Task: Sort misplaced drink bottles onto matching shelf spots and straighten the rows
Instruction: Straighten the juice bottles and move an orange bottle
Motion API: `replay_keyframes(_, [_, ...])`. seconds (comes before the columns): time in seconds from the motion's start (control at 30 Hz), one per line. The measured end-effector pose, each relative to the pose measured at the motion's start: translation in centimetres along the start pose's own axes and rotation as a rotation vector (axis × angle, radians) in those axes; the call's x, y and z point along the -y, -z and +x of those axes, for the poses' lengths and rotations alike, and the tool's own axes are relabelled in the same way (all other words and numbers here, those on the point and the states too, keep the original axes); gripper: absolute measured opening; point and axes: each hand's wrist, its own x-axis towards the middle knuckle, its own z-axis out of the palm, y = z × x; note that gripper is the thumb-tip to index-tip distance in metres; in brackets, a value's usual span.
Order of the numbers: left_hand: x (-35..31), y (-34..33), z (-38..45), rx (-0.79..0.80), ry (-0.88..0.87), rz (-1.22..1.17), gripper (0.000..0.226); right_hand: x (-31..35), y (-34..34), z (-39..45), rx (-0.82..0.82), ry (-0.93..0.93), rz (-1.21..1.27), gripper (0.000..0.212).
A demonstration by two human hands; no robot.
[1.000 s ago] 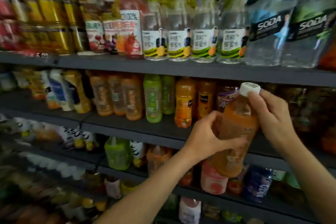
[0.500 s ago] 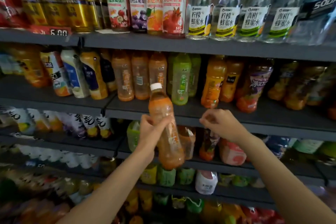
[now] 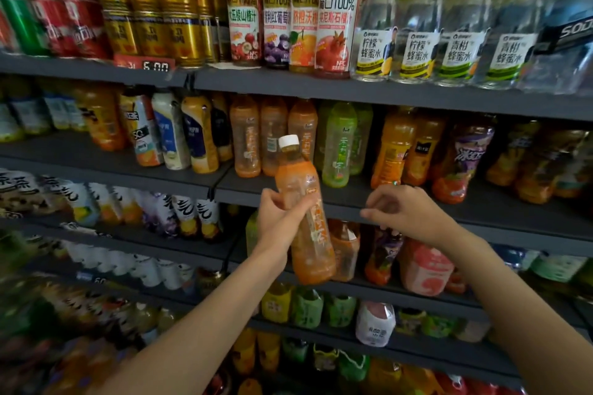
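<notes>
Shelving [image 3: 401,207] stocked with drinks: orange bottle [image 3: 303,221] held unplaced in left hand [image 3: 279,221] grip before matching orange row [image 3: 272,135]; right hand [image 3: 401,212] loosely curled, empty; straightening judged outstanding.

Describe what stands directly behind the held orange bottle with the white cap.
Behind the orange plastic bottle with the white cap, matching pale orange bottles stand on the dark shelf; it covers their lower parts.

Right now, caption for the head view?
Left hand grips an orange bottle before matching shelf bottles; right hand holds nothing.
</notes>
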Motion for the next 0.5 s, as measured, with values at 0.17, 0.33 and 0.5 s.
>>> replay_keyframes(0.17, [-0.5,-1.2,-1.1,0.155,-0.102,0.074,0.042,1.7,-0.7,-1.1,0.255,-0.09,0.111,0.057])
replay_keyframes(0.33, [-1.1,-0.8,0.5,0.408,-0.19,0.096,0.038,2.9,-4.3,-0.1,0.069,-0.075,0.189,0.068])
replay_keyframes(0.5, [-2.5,1.4,5.1,0.463,-0.275,0.166,0.053,4.6,-7.0,4.0,-0.214,-0.042,0.154,0.071])
